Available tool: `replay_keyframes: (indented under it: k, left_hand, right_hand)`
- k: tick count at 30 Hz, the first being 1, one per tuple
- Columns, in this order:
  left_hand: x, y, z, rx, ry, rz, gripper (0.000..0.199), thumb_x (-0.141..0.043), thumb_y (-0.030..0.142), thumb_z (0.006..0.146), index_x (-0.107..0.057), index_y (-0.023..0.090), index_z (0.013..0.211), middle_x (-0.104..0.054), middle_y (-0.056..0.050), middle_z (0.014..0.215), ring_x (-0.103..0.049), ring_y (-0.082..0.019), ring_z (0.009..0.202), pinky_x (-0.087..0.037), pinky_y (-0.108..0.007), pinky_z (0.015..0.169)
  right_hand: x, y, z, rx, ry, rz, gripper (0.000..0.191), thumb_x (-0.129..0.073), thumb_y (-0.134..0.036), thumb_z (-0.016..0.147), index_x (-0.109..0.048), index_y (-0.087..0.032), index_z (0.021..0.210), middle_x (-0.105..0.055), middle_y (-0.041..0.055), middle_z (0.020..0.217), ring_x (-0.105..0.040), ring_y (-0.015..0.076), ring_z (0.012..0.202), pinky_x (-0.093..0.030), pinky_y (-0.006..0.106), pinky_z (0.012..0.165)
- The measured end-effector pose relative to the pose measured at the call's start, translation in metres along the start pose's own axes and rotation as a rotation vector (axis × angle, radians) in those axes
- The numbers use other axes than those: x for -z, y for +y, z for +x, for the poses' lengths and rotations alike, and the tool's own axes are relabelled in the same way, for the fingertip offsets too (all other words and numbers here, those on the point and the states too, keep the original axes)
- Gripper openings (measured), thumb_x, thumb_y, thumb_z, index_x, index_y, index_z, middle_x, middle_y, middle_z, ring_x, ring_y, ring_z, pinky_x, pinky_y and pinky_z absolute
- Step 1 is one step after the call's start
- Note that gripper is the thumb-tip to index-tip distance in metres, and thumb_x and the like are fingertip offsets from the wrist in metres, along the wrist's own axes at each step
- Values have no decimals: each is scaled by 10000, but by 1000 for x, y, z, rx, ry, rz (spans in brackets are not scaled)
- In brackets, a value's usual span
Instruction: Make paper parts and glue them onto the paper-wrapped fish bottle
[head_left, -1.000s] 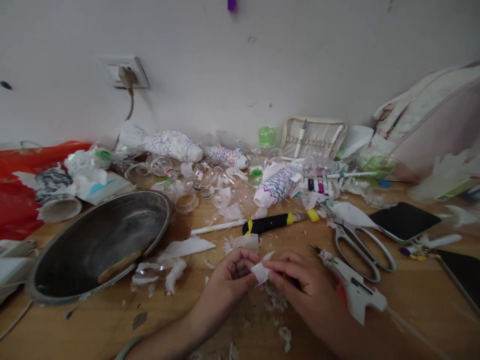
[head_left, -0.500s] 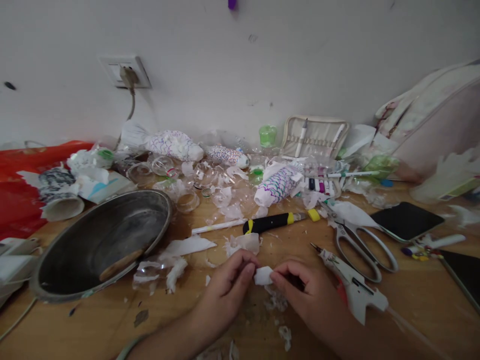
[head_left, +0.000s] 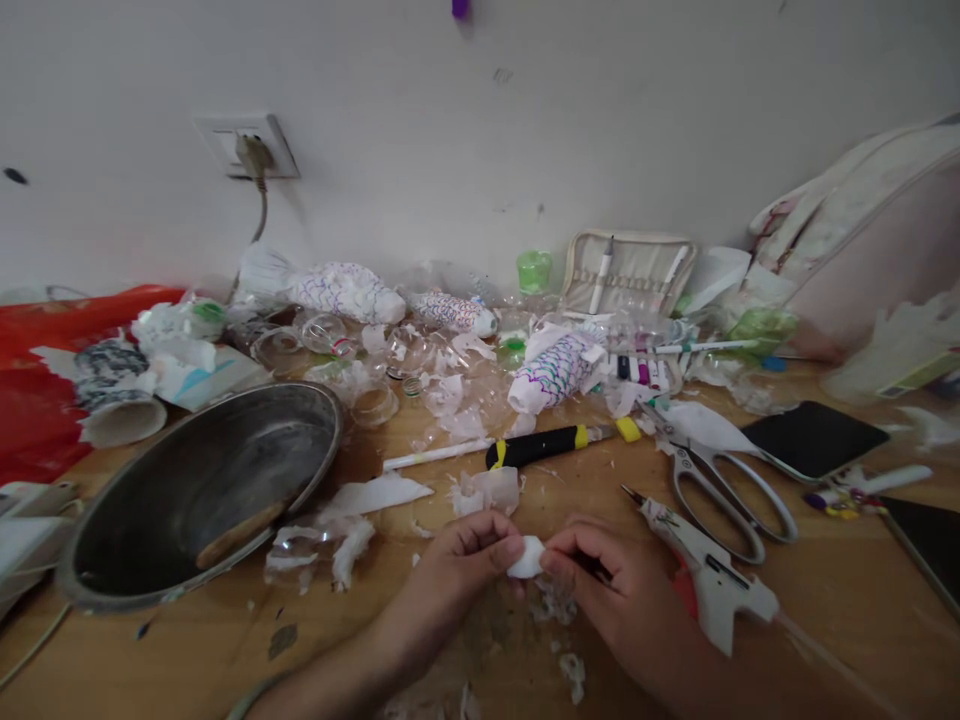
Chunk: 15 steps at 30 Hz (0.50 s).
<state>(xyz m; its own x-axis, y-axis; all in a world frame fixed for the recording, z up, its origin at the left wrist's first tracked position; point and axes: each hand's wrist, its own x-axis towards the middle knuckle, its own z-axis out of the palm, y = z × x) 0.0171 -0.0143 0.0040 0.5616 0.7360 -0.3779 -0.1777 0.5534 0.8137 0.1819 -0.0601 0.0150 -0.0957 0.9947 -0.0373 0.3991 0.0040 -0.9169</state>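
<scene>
Largest is the light brown wooden bench (head_left: 187,655), which carries everything near the hands. Next, the pale pink and white fabric backpack (head_left: 870,250) leans at the far right, and the oval dark metal basin (head_left: 337,425) lies to the left. Smaller are the bare left hand (head_left: 461,575) and right hand (head_left: 626,590), facing each other over the near middle. The white paper fish shape with purple and green scales (head_left: 553,372) lies beyond them; the grey-handled metal scissors (head_left: 697,488) and the white glue gun with a red trigger (head_left: 721,592) lie beside the right hand. Beyond the fingers is the black and yellow craft knife (head_left: 536,446).

Smallest is the small white piece, seemingly folded paper or tissue (head_left: 527,557), held between both hands above the bench. Each grip is narrow: left thumb and fingers pinch one side, right fingertips the other. It looks very light, soft and limp, dry rather than slippery, and likely to tear or crease if pulled hard. A gentle pinch at its opposite edges, where the layers seem gathered, should suit it best.
</scene>
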Motion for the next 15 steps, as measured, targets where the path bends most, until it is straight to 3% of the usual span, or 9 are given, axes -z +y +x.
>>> replay_keyframes:
  k: [3,6,10,15]
  left_hand:
    - [1,-2,-1,71,-27,-158,281,-805,354,609,-635,131,621,-599,15,571,-496,-81,569,-334,-186,578]
    - [3,-5,-2,63,-20,-157,284,-822,360,587,-657,132,626,-580,21,575,-468,-79,579,-316,-185,581]
    - [5,-5,0,-19,1,-7,279,-792,421,610,-686,166,647,-572,32,591,-440,-91,583,-305,-200,588]
    - [6,3,0,-140,30,355,231,-714,405,662,-712,179,615,-597,3,633,-501,-146,659,-348,-249,656]
  right_hand:
    - [1,0,2,-7,-3,40,196,-538,-323,815,-657,-206,711,-558,-7,670,-510,148,667,-367,263,620]
    - [3,1,4,-82,-19,128,174,-578,-349,780,-667,-210,724,-558,-12,670,-503,144,649,-368,259,604]
    - [6,2,5,-89,-10,139,143,-603,-326,768,-647,-208,700,-546,-23,670,-496,132,641,-361,245,592]
    - [5,5,4,78,47,18,177,-572,-250,806,-615,-197,643,-537,-29,630,-500,118,623,-361,231,583]
